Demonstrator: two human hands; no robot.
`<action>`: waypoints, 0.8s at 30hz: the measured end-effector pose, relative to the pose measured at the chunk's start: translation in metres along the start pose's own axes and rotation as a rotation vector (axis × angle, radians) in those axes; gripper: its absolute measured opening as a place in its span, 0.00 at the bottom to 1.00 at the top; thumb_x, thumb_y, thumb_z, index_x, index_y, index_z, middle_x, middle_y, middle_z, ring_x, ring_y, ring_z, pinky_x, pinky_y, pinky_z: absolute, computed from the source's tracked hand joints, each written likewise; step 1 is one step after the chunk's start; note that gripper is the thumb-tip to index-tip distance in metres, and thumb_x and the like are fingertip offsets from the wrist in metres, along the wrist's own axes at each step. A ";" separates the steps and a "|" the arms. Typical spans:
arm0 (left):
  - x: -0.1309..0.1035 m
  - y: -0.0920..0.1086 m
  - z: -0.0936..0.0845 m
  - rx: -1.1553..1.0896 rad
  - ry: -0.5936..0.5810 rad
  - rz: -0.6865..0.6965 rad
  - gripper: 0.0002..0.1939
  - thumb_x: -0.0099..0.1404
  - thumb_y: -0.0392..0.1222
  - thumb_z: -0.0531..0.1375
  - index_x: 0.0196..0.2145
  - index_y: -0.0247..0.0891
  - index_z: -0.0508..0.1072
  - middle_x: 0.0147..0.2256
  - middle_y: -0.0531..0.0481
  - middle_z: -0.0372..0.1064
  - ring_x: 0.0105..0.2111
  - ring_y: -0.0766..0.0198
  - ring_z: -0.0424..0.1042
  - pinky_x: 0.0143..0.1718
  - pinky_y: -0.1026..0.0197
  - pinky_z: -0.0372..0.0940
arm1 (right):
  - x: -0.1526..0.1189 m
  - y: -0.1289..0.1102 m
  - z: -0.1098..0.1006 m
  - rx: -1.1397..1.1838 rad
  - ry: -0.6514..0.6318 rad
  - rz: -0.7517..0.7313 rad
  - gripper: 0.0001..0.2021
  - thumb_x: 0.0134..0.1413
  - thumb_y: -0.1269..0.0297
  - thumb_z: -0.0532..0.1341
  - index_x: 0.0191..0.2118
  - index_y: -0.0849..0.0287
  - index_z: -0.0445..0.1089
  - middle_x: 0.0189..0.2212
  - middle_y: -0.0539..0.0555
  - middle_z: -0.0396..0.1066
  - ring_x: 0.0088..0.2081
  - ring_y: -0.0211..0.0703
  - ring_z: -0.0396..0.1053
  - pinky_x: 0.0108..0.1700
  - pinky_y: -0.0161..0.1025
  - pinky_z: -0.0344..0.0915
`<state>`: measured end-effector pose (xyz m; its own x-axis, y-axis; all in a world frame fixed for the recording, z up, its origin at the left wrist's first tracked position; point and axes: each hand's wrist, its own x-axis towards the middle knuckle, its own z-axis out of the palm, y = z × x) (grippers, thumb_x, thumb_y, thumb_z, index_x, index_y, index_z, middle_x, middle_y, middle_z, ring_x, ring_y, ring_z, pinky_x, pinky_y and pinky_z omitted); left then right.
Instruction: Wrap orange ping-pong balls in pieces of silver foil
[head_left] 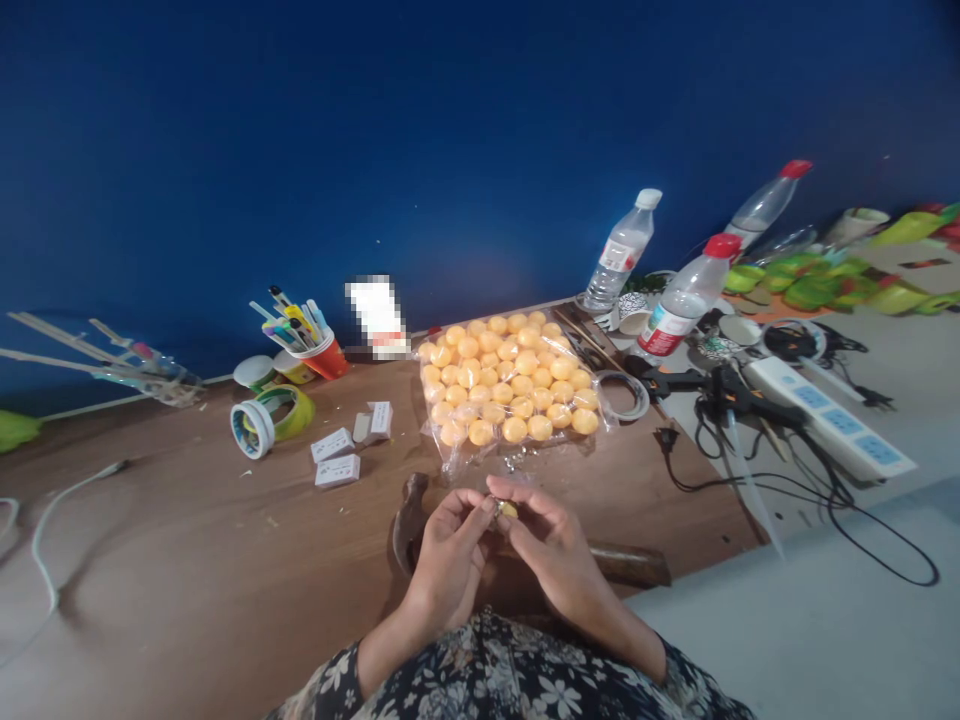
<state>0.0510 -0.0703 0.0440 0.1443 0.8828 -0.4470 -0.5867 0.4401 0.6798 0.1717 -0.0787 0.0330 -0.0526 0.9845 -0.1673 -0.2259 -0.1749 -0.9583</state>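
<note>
My left hand [454, 550] and my right hand [551, 545] meet near the table's front edge, both closed in a pinch. Between their fingertips is a small yellow and silvery piece [508, 510], largely covered by the fingers, so its kind is unclear. Below the hands lies a hammer [630, 564], its metal head to the left and wooden handle to the right, the middle hidden. Just beyond the fingertips are several tiny shiny bits [516, 460] on clear plastic. Behind them rests a clear bag of yellow balls [510, 380].
On the left are tape rolls [253, 430], small white boxes [337, 470] and a cup of pens [326, 355]. To the right stand plastic bottles [679, 305], near glue guns [739, 395], black cords [832, 500] and a power strip [836, 415]. A blue wall [450, 150] rises behind.
</note>
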 end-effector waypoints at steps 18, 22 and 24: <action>-0.002 0.005 0.000 0.044 0.049 0.021 0.16 0.51 0.37 0.71 0.37 0.33 0.74 0.31 0.48 0.74 0.29 0.68 0.72 0.32 0.67 0.67 | 0.002 0.001 -0.008 -0.421 0.007 -0.320 0.17 0.51 0.67 0.66 0.49 0.53 0.72 0.49 0.55 0.73 0.51 0.48 0.70 0.54 0.45 0.67; -0.002 0.005 0.002 0.053 0.065 0.040 0.16 0.50 0.39 0.71 0.36 0.32 0.74 0.29 0.49 0.74 0.27 0.69 0.71 0.30 0.68 0.66 | 0.002 -0.001 -0.008 -0.445 0.007 -0.333 0.18 0.50 0.70 0.66 0.49 0.54 0.72 0.48 0.56 0.74 0.50 0.48 0.71 0.54 0.45 0.67; -0.002 0.004 0.002 0.063 0.078 0.050 0.16 0.51 0.40 0.71 0.36 0.32 0.75 0.29 0.49 0.74 0.26 0.70 0.71 0.29 0.68 0.66 | 0.002 -0.002 -0.008 -0.451 0.009 -0.332 0.18 0.50 0.70 0.66 0.49 0.54 0.72 0.48 0.56 0.74 0.50 0.48 0.71 0.54 0.46 0.68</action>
<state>0.0501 -0.0704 0.0489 0.0523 0.8898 -0.4533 -0.5396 0.4071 0.7370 0.1799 -0.0766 0.0326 -0.0407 0.9863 0.1601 0.2094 0.1651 -0.9638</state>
